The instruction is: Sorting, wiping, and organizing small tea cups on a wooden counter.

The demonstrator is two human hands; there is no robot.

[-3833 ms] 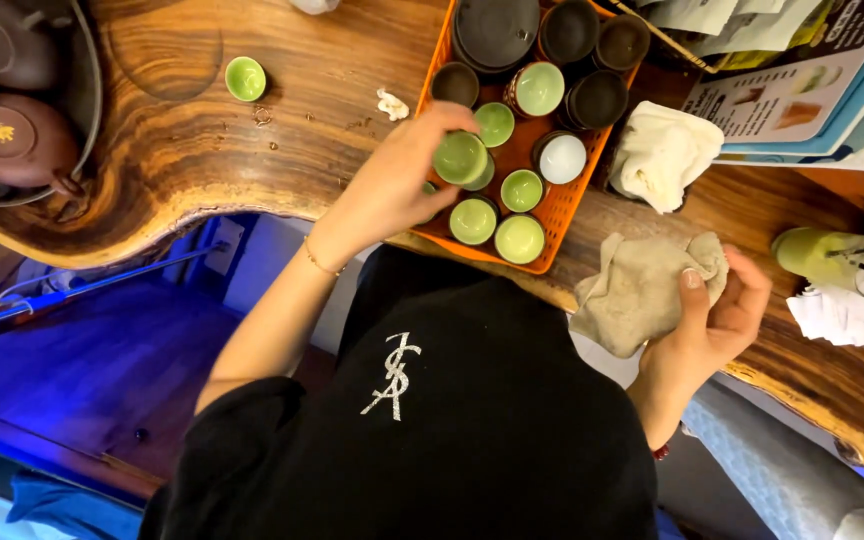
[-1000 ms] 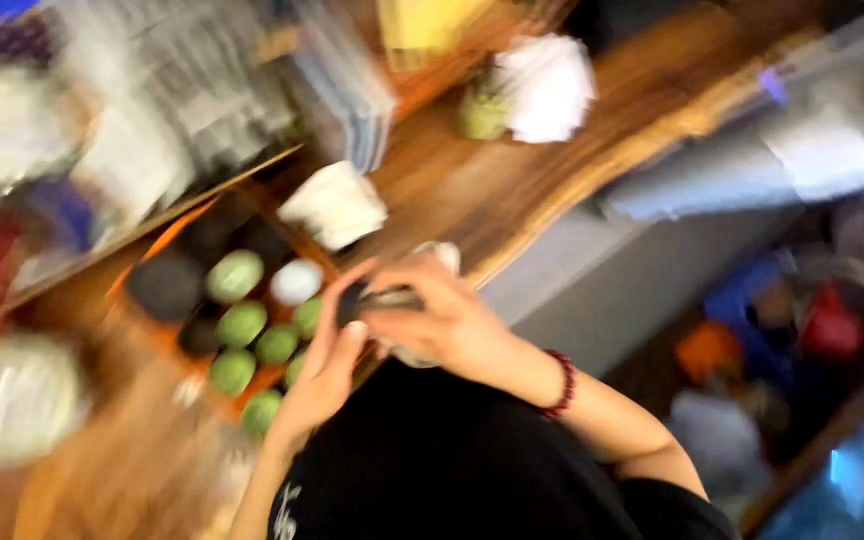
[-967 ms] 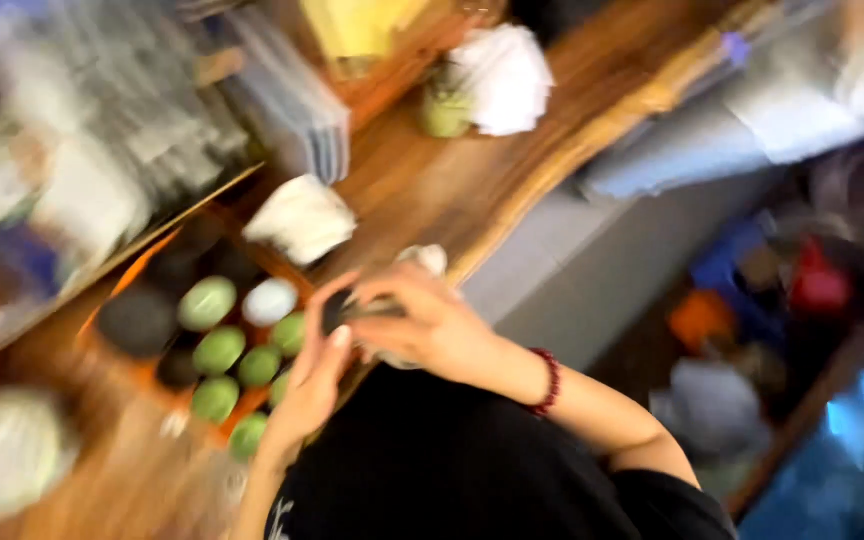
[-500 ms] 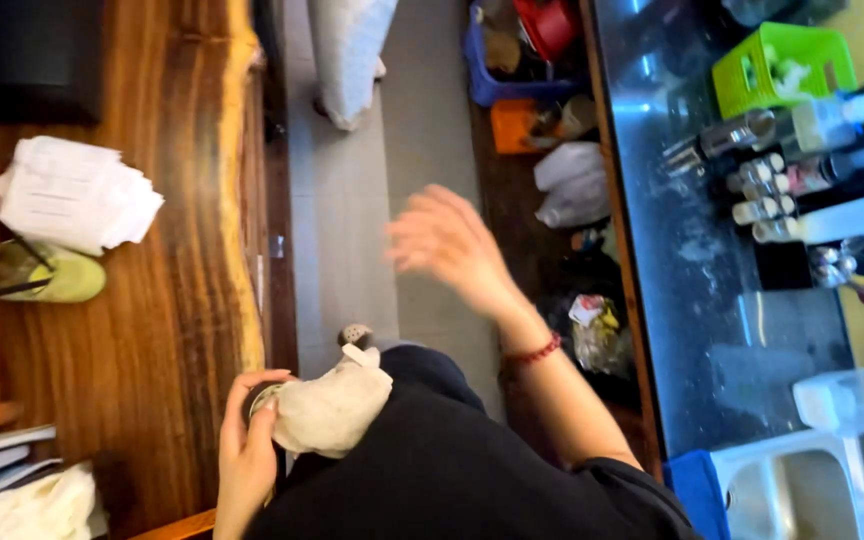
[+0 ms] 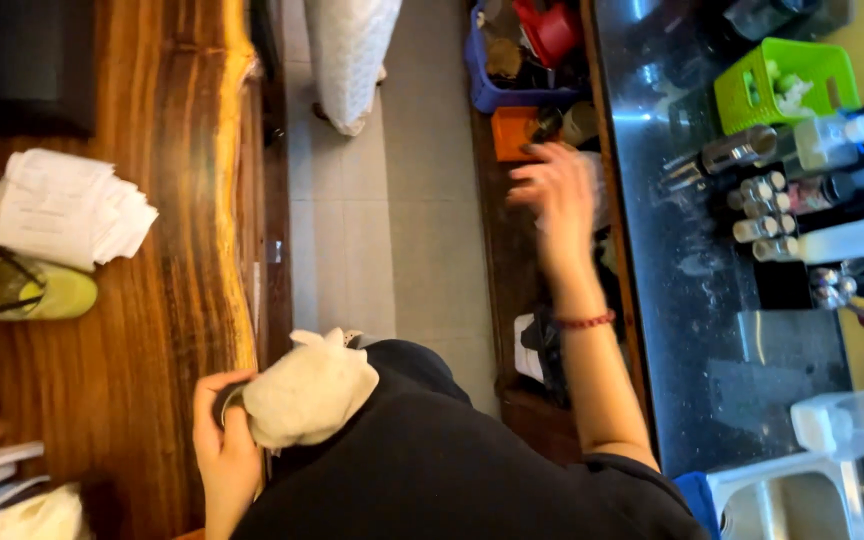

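Left grip (image 5: 220, 440) is closing around a small dark cup (image 5: 229, 402) and a crumpled beige cloth (image 5: 309, 393), pressing both together at the near edge of the wooden desk (image 5: 167, 290). That cloth is bulging out to the right of the fingers, lying over the cup so that only a sliver of its dark rim is showing, and resting against the person's black top (image 5: 452, 470).

Right grip (image 5: 552, 190), blurred by motion, is hanging released with fingers spread, holding nothing, over the dark shelf edge beside the black counter (image 5: 692, 280) on the right. A red bead bracelet (image 5: 584, 321) is circling its wrist. This hand is sitting well apart from the cup and cloth, with the grey tiled floor (image 5: 392, 230) lying between them.

On the desk to the far left, a stack of white paper napkins (image 5: 67, 208) is sitting just beside a yellow-green cup (image 5: 47, 292). Farther right, an orange box (image 5: 514, 132) and a blue basket (image 5: 497, 80) are standing near the open hand. On the counter, a green basket (image 5: 774, 82), a row of small bottles (image 5: 767, 210) and a white squeeze bottle (image 5: 852, 238) are crowding the far right, while a clear plastic container (image 5: 837, 422) is sitting near a steel sink (image 5: 792, 500).
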